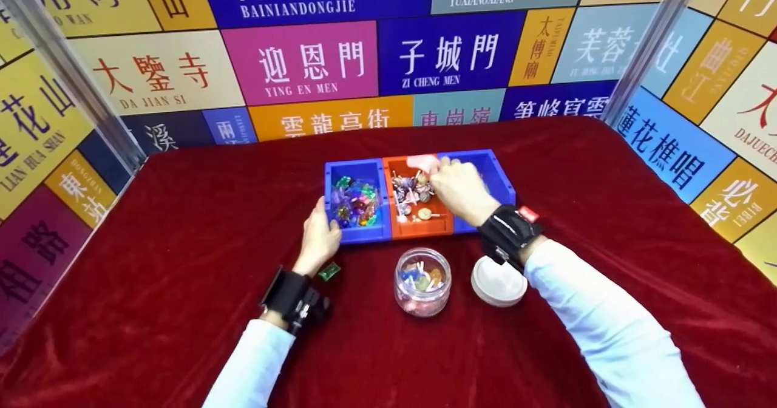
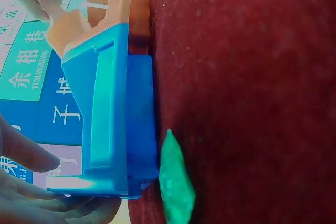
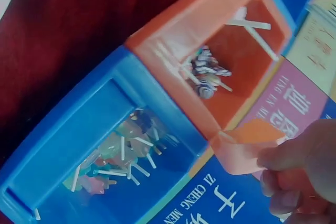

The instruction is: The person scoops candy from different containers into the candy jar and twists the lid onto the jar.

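My left hand [image 1: 320, 238] grips the left end of a row of joined bins, thumb inside the rim of the blue bin [image 2: 110, 103] and fingers outside. That bin holds shiny wrapped candies [image 1: 355, 204]. Above the orange-red middle bin [image 1: 425, 229], my right hand [image 1: 461, 189] holds a pink scoop [image 3: 244, 148] by its handle. The scoop's bowl overlaps the bin's far rim in the right wrist view. Striped lollipops [image 3: 207, 72] lie in the middle bin. More lollipops [image 3: 121, 153] fill part of the right blue bin [image 3: 68, 129], largely hidden by my right hand in the head view.
An uncapped clear jar [image 1: 423, 292] with lollipops inside stands in front of the bins. To its right lies a round whitish lid [image 1: 499, 282], under my right wrist. A green wrapped candy [image 1: 329, 271] rests on the red cloth [image 1: 182, 244] near my left wrist. Printed panels stand behind.
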The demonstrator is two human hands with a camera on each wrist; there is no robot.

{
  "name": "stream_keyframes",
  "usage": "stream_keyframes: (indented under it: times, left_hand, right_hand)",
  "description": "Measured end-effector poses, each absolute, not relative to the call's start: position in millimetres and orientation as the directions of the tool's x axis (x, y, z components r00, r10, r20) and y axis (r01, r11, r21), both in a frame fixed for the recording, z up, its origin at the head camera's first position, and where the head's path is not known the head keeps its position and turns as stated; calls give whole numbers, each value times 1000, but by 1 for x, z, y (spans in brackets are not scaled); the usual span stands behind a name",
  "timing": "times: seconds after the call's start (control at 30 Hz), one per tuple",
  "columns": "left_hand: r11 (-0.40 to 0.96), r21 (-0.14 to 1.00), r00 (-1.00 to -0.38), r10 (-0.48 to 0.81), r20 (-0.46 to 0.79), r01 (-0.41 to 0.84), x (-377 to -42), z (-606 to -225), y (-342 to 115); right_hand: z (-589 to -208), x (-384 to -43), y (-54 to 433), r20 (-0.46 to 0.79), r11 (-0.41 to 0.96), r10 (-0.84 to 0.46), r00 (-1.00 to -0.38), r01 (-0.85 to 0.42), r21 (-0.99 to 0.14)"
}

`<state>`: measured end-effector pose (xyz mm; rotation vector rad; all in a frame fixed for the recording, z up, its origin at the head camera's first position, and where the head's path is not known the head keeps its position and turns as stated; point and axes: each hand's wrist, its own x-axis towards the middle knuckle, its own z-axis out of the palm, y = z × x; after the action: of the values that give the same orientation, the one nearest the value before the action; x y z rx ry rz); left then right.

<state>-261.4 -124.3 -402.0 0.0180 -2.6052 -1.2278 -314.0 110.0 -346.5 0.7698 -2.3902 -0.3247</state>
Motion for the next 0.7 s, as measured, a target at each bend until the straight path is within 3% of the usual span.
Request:
stream_keyframes:
  times: [0.17,0.4,0.53,0.7]
  left_hand:
    - [634,767,-968,-118,220,97,-262,-402,-124]
    - [640,762,-967,-117,227,102,-262,-402,-125]
    - [649,751,-960,-117,256,121,-262,-403,-126]
    - [651,751,-963,-113,243,113,-262,-404,-126]
  right_hand:
    - [-353,-318,106,435,771,-632,-641,-462,439]
    - [-337,-311,107,281,776,-630,-724,-568,274]
    - [-327,-308,106,204,800,-599,-774,-567,198]
    - [-332,-312,101,287,790,-607,-741,-522,321]
